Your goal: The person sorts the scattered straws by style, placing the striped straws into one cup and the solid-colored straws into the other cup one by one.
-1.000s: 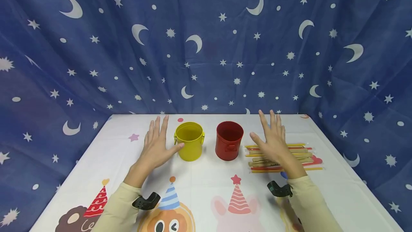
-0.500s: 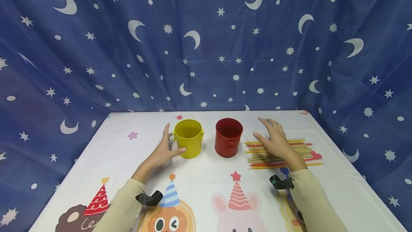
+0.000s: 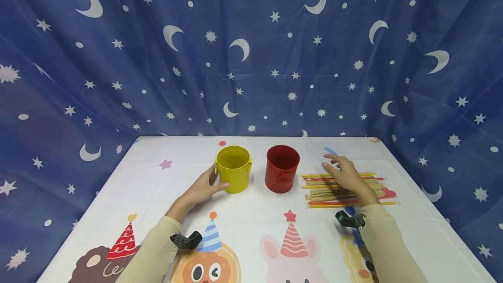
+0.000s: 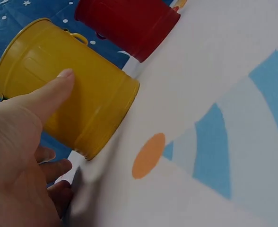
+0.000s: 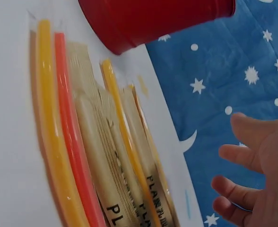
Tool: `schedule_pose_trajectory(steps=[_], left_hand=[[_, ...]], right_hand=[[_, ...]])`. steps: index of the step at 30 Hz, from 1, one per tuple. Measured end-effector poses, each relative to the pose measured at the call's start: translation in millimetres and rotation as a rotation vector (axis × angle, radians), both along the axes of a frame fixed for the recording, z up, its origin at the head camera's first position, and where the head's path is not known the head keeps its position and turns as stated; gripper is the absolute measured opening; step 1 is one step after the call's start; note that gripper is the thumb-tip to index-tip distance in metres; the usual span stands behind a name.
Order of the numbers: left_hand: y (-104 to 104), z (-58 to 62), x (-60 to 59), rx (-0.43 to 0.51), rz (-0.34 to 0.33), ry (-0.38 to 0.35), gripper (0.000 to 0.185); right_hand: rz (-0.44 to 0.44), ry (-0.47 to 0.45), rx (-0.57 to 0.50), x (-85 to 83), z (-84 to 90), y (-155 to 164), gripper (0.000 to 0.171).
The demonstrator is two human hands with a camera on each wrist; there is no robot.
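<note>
A yellow metal bucket [image 3: 233, 169] [image 4: 82, 90] stands upright on the table, with a red bucket [image 3: 282, 168] [image 4: 129, 23] [image 5: 153, 19] just to its right. My left hand [image 3: 204, 185] [image 4: 21, 142] cups the yellow bucket's left side; the thumb lies on its near wall and the fingers curl round behind. Right of the red bucket lies a row of wrapped straws [image 3: 318, 195] [image 5: 82, 156], yellow, red and paper-coloured. My right hand [image 3: 343, 174] [image 5: 257, 165] hovers low over the straws with fingers loosely spread, holding nothing.
The table [image 3: 251, 217] wears a white cloth printed with party hats and cartoon animals. A blue star-and-moon curtain [image 3: 251, 56] hangs close behind and along both sides. Black camera mounts [image 3: 184, 240] sit on both wrists.
My left hand has moved in from beside the yellow bucket and closed round its side. The right hand has dropped from raised and spread to low over the straws.
</note>
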State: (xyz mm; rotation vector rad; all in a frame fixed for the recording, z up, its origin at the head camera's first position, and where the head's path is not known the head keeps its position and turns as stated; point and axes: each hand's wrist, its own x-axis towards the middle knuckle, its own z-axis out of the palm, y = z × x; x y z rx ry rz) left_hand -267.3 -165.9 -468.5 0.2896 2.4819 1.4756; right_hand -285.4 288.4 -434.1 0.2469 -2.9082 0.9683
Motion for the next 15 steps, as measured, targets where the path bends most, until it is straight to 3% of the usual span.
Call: schedule_pose_trajectory(steps=[6,15], left_hand=[[3,-4.9,-3.3,-0.062,-0.041,0.097,0.086],[3,-8.2,3.1,-0.109,0.020,0.037,0.087]], right_hand=[[-0.009,0.001,0.022,-9.1,-4.8,3,0.042],[-0.061,-0.063,0.053,-14.3,-16.8,12,0.026]])
